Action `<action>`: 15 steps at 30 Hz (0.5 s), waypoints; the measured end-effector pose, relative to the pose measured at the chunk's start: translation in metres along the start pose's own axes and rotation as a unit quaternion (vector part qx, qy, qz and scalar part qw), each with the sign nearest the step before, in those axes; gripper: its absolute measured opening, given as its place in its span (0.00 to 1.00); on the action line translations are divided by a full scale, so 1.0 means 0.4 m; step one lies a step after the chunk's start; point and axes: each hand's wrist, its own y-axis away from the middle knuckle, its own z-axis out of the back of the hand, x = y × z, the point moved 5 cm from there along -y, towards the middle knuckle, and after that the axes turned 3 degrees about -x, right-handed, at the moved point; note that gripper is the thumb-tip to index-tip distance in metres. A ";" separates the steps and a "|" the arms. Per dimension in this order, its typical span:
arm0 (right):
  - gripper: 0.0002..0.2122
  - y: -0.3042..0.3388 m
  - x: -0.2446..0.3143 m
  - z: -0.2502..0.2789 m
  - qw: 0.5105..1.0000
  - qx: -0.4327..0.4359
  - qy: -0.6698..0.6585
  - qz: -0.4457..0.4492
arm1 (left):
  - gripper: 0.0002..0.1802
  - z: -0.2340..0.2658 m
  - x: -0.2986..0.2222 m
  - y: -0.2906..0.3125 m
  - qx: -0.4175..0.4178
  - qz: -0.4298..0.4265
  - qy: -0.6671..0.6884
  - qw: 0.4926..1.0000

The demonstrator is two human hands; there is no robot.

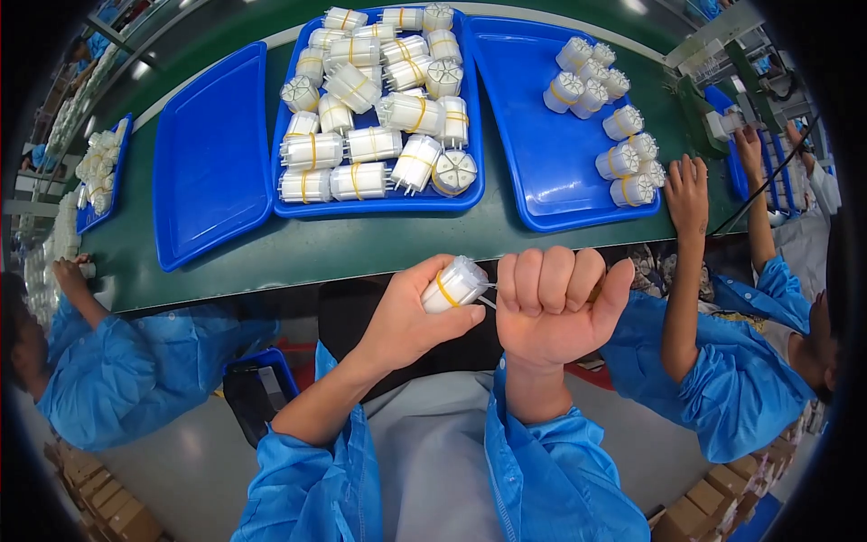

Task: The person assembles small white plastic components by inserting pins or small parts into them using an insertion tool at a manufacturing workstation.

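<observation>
My left hand [411,312] grips a bundle of white plastic parts [454,285], bound with a yellow rubber band, its segmented end tilted up and to the right. Close on its right is my right hand [562,303], fingers curled into the palm and thumb out to the side. Thin pale prongs from the bundle reach toward the curled fingers. Whatever lies inside that fist, if anything, is hidden. Both hands are in front of the green table's near edge. Beyond them, a blue tray [379,208] holds many similar banded bundles, some lying and some upright.
On the green table [361,262], a bare blue tray [212,154] stands left. Another blue tray [533,194] at right has several bundles upright along its right side. A co-worker's hand [688,194] rests beside it. Another person in blue [135,370] works at far left.
</observation>
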 end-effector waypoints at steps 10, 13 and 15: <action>0.27 0.013 -0.019 -0.003 1.000 0.018 0.015 0.020 | 0.14 0.002 0.009 -0.007 -0.003 -0.052 -0.087 0.995; 0.27 0.007 -0.031 0.002 1.000 0.007 0.002 -0.010 | 0.13 0.002 -0.001 -0.009 -0.011 -0.067 -0.106 0.992; 0.27 -0.002 -0.036 0.006 0.999 0.002 -0.002 -0.032 | 0.12 0.005 0.002 -0.010 -0.019 -0.076 -0.113 0.991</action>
